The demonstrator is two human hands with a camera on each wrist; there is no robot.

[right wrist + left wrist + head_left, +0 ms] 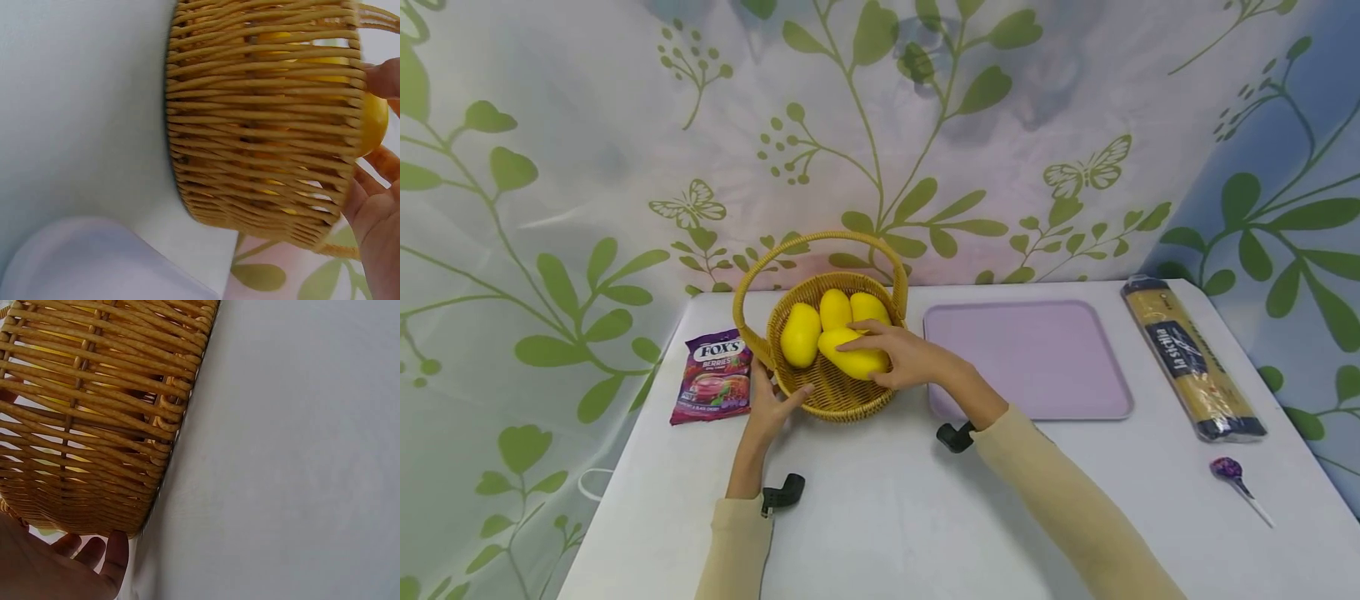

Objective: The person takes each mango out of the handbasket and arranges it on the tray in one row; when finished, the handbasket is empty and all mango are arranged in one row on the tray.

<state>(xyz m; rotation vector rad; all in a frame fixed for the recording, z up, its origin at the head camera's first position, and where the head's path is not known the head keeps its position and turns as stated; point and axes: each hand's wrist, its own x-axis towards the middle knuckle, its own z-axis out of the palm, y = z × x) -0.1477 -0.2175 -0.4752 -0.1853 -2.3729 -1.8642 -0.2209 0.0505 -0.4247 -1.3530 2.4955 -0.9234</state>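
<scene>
A yellow wicker basket (842,410) with a tall arched handle stands on the table with several yellow mangoes (801,335) inside. My right hand (917,357) reaches over its right rim and grips the frontmost mango (852,360), thumb and fingers on either side of it. In the right wrist view that mango (374,125) shows just past the rim between thumb and fingers. My left hand (767,410) holds the basket at its left front, with the thumb by the rim. Fingertips (117,550) meet the woven side in the left wrist view.
A purple Fox's candy bag (713,379) lies left of the basket. To its right sits a lilac tray (1026,362). Further right are a pasta packet (1191,358) and a lollipop (1228,469). A leaf-printed curtain (955,167) hangs behind the white table (880,517).
</scene>
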